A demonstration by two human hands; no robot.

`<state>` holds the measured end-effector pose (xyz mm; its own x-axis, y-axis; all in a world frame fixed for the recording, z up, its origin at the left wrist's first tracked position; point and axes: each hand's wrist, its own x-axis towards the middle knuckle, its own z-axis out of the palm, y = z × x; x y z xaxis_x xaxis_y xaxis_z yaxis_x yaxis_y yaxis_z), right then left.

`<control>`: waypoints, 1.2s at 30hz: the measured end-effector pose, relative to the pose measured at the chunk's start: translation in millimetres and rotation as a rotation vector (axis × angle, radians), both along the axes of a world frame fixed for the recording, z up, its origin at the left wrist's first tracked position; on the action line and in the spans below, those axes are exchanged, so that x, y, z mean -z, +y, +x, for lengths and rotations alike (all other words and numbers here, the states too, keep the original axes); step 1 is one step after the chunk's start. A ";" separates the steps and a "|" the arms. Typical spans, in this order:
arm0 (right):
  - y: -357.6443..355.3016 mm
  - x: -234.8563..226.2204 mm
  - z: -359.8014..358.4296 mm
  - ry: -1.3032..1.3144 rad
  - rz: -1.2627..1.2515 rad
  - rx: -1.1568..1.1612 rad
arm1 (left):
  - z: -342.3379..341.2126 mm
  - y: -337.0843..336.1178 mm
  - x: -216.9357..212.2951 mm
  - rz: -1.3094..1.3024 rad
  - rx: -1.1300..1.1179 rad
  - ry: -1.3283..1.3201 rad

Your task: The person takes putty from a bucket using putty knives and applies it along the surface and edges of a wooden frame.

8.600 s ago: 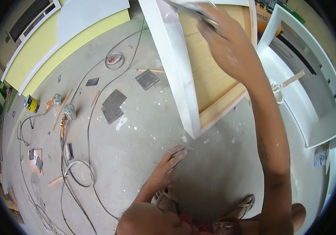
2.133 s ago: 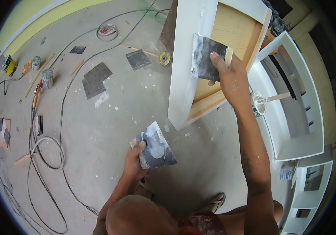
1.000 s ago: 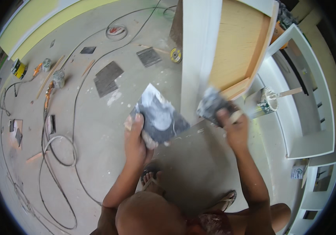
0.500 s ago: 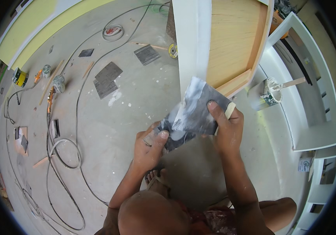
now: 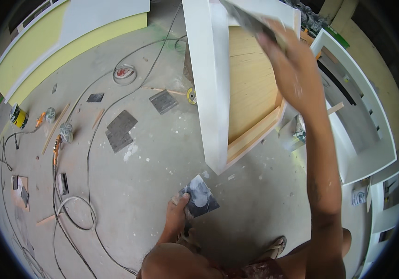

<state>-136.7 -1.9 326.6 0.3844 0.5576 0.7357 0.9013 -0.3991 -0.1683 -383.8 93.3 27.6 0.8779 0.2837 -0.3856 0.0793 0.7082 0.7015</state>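
Observation:
My left hand grips a dark square putty plate by its left edge, low over the floor. A smear of white putty lies on top of it. Raised and stretched far forward, my right hand is closed on a flat dark putty spreader, blurred by motion. The spreader's edge is at the top of a white-painted wooden cabinet piece; whether it touches the surface I cannot tell. Inside the piece's frame is a bare plywood panel.
A putty tub with a wooden stick stands right, partly behind my forearm. White frames line the right side. Hoses, dark sheets, cans and spray guns lie on the floor at left.
My hands have moved apart. The right one has swung forward and up to the white cabinet piece with its spreader; the left has lowered toward me with the putty plate.

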 end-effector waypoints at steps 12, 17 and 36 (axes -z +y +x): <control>48.3 2.4 76.0 -0.564 0.108 -0.066 | -0.1 10.0 10.8 -0.088 -0.052 -0.026; 32.0 -1.9 68.1 -0.461 -0.093 0.039 | -16.6 16.3 20.7 -0.039 -0.114 -0.002; 45.1 -13.6 88.8 -0.598 0.077 -0.005 | -24.6 6.4 15.8 0.024 -0.191 0.008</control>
